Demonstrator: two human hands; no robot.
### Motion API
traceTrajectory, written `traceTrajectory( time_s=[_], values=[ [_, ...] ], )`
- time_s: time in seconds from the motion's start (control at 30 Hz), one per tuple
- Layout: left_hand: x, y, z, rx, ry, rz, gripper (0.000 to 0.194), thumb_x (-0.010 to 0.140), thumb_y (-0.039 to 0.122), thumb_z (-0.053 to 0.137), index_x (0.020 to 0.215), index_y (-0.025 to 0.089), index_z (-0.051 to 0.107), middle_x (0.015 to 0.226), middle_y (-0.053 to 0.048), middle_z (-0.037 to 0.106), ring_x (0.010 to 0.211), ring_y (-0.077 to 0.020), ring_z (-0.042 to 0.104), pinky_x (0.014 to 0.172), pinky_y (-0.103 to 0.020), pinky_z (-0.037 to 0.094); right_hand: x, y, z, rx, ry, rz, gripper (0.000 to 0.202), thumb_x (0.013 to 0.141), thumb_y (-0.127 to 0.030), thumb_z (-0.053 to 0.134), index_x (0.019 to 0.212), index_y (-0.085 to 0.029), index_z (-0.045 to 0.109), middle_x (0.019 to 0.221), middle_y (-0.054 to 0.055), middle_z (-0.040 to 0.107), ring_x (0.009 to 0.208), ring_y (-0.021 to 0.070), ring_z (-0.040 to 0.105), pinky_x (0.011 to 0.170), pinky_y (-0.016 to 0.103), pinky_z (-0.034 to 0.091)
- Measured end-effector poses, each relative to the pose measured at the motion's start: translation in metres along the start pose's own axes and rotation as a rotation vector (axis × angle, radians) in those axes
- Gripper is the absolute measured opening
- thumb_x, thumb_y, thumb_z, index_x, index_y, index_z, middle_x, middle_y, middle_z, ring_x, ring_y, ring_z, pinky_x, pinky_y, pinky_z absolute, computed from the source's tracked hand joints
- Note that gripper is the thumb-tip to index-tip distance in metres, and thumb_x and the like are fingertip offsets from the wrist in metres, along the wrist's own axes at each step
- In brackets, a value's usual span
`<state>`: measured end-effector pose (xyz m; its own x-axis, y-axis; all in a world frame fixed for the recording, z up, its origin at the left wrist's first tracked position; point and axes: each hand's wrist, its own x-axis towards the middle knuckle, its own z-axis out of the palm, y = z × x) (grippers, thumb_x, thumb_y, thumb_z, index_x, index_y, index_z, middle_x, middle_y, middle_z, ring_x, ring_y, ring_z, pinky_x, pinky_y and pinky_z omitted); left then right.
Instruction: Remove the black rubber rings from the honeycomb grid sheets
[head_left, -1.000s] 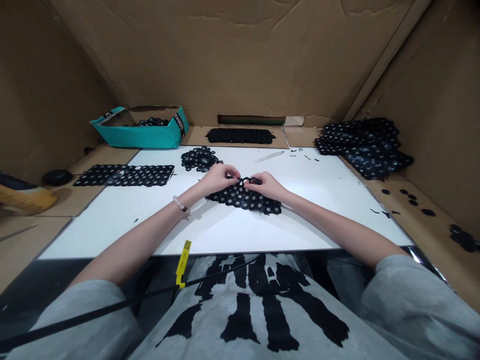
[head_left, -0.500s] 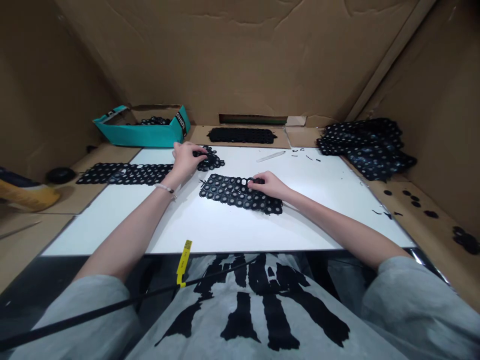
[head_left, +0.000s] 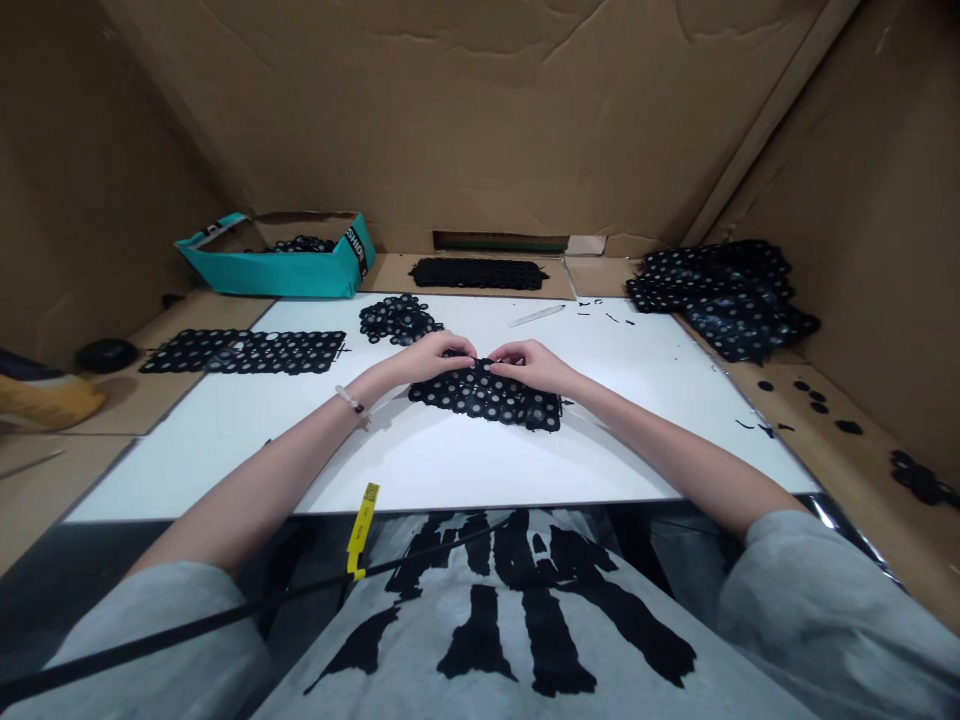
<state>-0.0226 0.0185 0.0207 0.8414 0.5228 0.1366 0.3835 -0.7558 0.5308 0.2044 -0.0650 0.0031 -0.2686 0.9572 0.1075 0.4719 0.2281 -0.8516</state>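
A black sheet of joined rings with pale centres point(head_left: 495, 405) lies on the white board in front of me. My right hand point(head_left: 529, 362) pinches its far edge with thumb and fingers. Just left of it, my left hand point(head_left: 435, 357) bends its fingers closed at the same edge, the two sets of fingertips nearly meeting. Anything small between the left fingertips is too hidden to make out. Behind my left hand sits a heap of loose black ring pieces point(head_left: 397, 318).
Another ringed sheet point(head_left: 292, 350) lies at left, and a teal box point(head_left: 277, 275) holds more pieces. A black stack point(head_left: 480, 272) stands at the back, near a white pen-like tool point(head_left: 536, 315). Black sheets point(head_left: 720, 295) are piled at right; scraps lie around.
My left hand has left the heap of ring pieces and come right and nearer, to the sheet's far edge beside my right hand. My right hand still grips the sheet.
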Motion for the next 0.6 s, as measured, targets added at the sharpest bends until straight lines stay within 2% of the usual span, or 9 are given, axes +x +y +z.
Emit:
traceTrajectory(
  time_s=[0.13, 0.23, 0.37, 0.47, 0.53, 0.6],
  values=[
    [-0.002, 0.007, 0.003, 0.166, 0.211, 0.044, 0.027, 0.087, 0.047, 0.062, 0.094, 0.022, 0.072, 0.106, -0.006, 0.072, 0.106, -0.0272, 0.052, 0.099, -0.044, 0.031, 0.001, 0.004, 0.011, 0.063, 0.062, 0.017, 0.030, 0.079, -0.044, 0.066, 0.080, -0.015, 0.072, 0.078, 0.004, 0.071, 0.072, 0.0157, 0.058, 0.071, 0.029, 0.043],
    [-0.005, 0.018, 0.009, 0.189, 0.182, 0.081, 0.030, 0.082, 0.050, 0.070, 0.091, 0.022, 0.072, 0.101, -0.006, 0.074, 0.106, -0.0282, 0.050, 0.098, -0.046, 0.029, 0.001, 0.002, 0.012, 0.115, 0.087, -0.001, 0.033, 0.077, -0.048, 0.067, 0.078, -0.015, 0.072, 0.075, 0.003, 0.070, 0.071, 0.0152, 0.057, 0.071, 0.029, 0.042],
    [-0.002, 0.026, 0.019, 0.108, 0.235, 0.002, 0.027, 0.081, 0.049, 0.070, 0.085, 0.022, 0.073, 0.091, -0.005, 0.075, 0.099, -0.0269, 0.054, 0.095, -0.044, 0.035, 0.000, -0.002, 0.011, 0.146, 0.071, -0.016, 0.035, 0.079, -0.049, 0.064, 0.080, -0.015, 0.073, 0.080, 0.004, 0.071, 0.076, 0.0159, 0.058, 0.076, 0.029, 0.043],
    [0.002, 0.019, 0.016, -0.008, 0.262, -0.069, 0.025, 0.081, 0.046, 0.066, 0.081, 0.023, 0.076, 0.086, -0.005, 0.076, 0.094, -0.0259, 0.059, 0.089, -0.040, 0.042, 0.000, -0.001, 0.009, 0.133, 0.068, 0.033, 0.034, 0.074, -0.049, 0.068, 0.077, -0.015, 0.071, 0.075, 0.003, 0.069, 0.073, 0.0155, 0.057, 0.072, 0.029, 0.043],
    [0.004, 0.006, 0.004, -0.088, 0.303, -0.163, 0.025, 0.080, 0.044, 0.065, 0.080, 0.022, 0.077, 0.084, -0.005, 0.076, 0.088, -0.0253, 0.063, 0.084, -0.038, 0.046, 0.001, 0.000, 0.008, 0.106, 0.059, 0.071, 0.032, 0.071, -0.047, 0.070, 0.072, -0.015, 0.067, 0.069, 0.001, 0.066, 0.068, 0.0144, 0.054, 0.068, 0.028, 0.041],
    [0.002, -0.012, -0.014, -0.110, 0.405, -0.280, 0.025, 0.078, 0.043, 0.066, 0.079, 0.021, 0.077, 0.085, -0.006, 0.076, 0.084, -0.0251, 0.066, 0.080, -0.036, 0.049, 0.000, 0.001, 0.007, 0.061, 0.043, 0.094, 0.030, 0.072, -0.045, 0.068, 0.068, -0.016, 0.065, 0.065, 0.000, 0.063, 0.065, 0.0135, 0.052, 0.067, 0.028, 0.040]
  ],
)
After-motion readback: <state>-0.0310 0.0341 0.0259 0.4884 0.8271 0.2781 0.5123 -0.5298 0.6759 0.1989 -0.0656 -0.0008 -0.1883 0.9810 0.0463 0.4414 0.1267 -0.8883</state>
